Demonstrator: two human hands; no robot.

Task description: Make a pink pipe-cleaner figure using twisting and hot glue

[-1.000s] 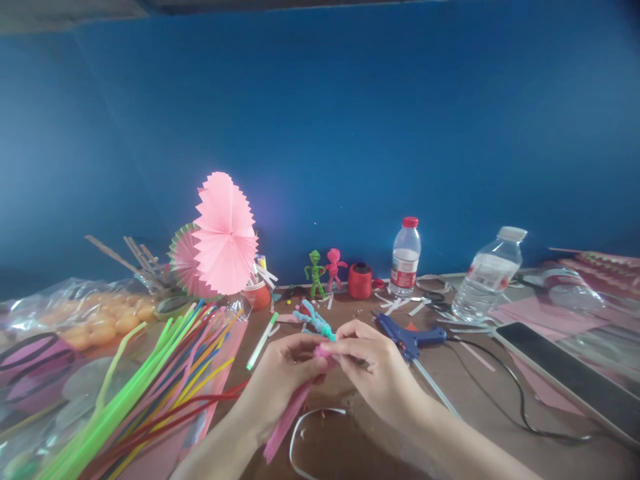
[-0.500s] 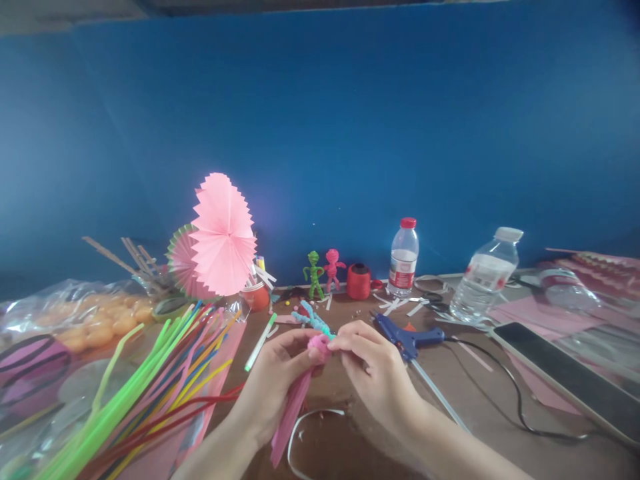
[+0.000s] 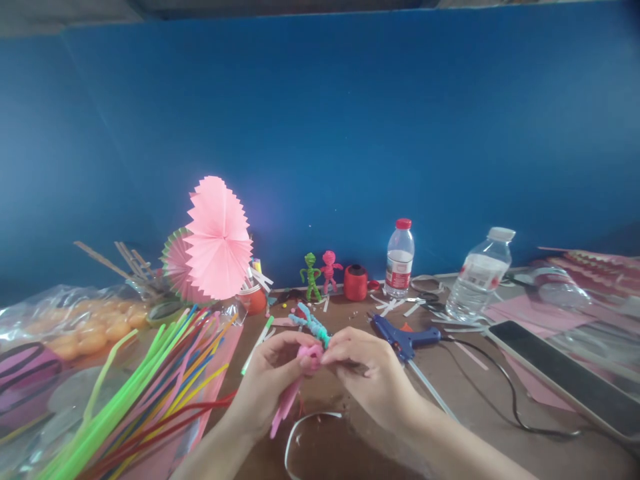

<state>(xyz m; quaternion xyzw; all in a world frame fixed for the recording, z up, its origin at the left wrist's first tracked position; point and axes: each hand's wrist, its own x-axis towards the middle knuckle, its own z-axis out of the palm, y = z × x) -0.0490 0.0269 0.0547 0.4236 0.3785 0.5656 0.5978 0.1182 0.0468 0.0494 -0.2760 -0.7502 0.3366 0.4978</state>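
A small figure of twisted pipe cleaners [image 3: 316,327], blue and teal at its far end, is held between my hands above the table. Its near end is a pink pipe-cleaner coil [image 3: 310,353], and pink pipe-cleaner ends [image 3: 284,410] hang down below. My left hand [image 3: 270,373] pinches the pink coil between thumb and fingers. On the other side, the fingertips of my right hand [image 3: 373,370] are closed on the figure where pink meets teal. My fingers partly cover that join.
Loose pipe cleaners [image 3: 120,387] fan out at left. A blue glue gun [image 3: 407,337] with its cable lies at right, near a phone [image 3: 560,373]. Behind stand a green figure [image 3: 311,277], a pink figure [image 3: 330,272], a red thread spool [image 3: 355,283] and water bottles [image 3: 400,260].
The pink ends hanging below my left hand look shorter and swing differently. Both hands stay on the figure, with the right fingers slightly shifted. The whole view has moved a little.
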